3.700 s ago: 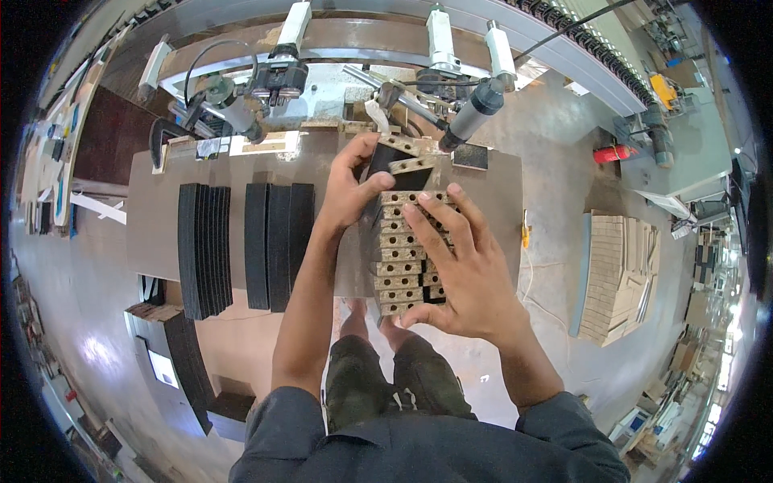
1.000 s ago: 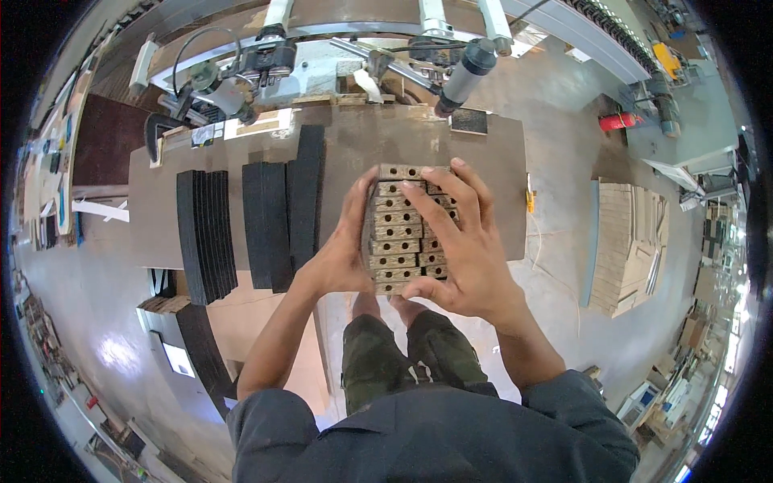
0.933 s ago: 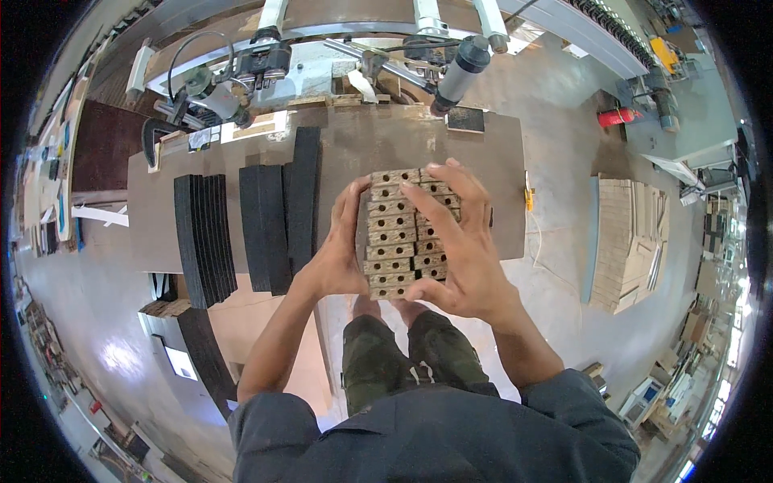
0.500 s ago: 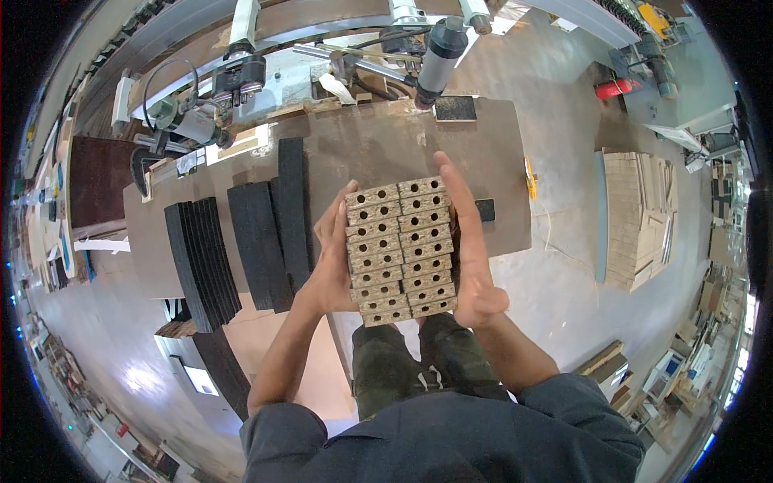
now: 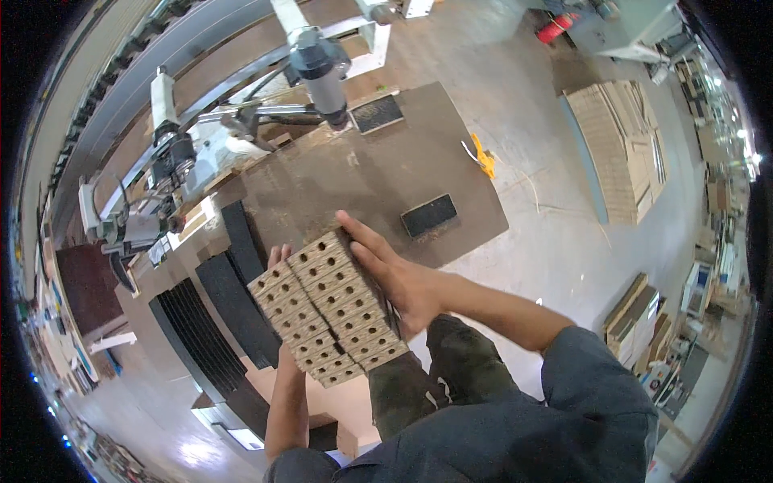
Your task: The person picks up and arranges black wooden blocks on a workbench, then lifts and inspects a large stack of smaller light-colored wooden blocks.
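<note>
A bundle of particleboard strips [image 5: 322, 310], laid in two columns with round holes drilled in their ends, is held between my hands in front of my legs. My right hand [image 5: 400, 278] presses along its right side, fingers reaching up to the top corner. On the far left side, fingertips of my left hand [image 5: 279, 255] show past the edge; the bundle hides the rest of that hand. The bundle is tilted, its holed ends turned up. Left of it lie black-faced strips [image 5: 241, 302] and a row of similar stacked strips [image 5: 197, 342].
A brown worktable [image 5: 322, 177] carries a short dark block [image 5: 429, 216] and another dark block [image 5: 377, 114]. Machine heads [image 5: 322, 84] overhang its far edge. A yellow tool [image 5: 483, 157] is at the right edge. Stacked panels [image 5: 616, 153] stand on the floor beyond.
The bundle has moved left and lower and turned at an angle. My right hand has shifted with it, and the view has swung to the right.
</note>
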### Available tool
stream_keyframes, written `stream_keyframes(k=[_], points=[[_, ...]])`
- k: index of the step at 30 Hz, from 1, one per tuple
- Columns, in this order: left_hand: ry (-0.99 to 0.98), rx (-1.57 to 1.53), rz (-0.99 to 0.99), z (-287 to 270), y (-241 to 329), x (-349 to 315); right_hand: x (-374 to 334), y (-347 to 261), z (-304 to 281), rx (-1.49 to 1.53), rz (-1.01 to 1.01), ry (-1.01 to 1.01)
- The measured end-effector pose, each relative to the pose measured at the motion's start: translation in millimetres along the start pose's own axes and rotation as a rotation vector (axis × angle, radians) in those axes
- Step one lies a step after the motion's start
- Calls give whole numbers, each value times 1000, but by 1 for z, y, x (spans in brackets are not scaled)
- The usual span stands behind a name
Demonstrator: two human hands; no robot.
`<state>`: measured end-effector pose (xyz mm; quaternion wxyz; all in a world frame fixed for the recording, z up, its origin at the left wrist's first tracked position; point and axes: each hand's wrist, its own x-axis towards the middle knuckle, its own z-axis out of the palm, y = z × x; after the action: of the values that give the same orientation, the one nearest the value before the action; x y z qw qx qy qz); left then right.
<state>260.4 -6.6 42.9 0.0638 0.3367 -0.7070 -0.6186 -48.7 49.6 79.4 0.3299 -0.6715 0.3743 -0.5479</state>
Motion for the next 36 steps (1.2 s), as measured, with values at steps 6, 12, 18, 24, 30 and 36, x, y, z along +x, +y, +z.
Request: stream_keyframes(k=[6, 12, 18, 24, 30, 36], points=[[-50, 44, -85, -1, 1, 15, -12, 36, -31, -119, 89, -240], [-108, 94, -186, -11, 6, 8, 1, 40, -30, -63, 20, -156], [-152, 123, -200, -10, 6, 35, 5, 44, -47, -18, 48, -142], [-176, 151, -205, -12, 15, 47, 2, 37, -46, -30, 68, -128], [-217, 187, -306, -24, 22, 54, 17, 19, -47, -69, 140, -90], [230, -123, 37, -67, 66, 34, 90, -35, -43, 26, 486, -46]])
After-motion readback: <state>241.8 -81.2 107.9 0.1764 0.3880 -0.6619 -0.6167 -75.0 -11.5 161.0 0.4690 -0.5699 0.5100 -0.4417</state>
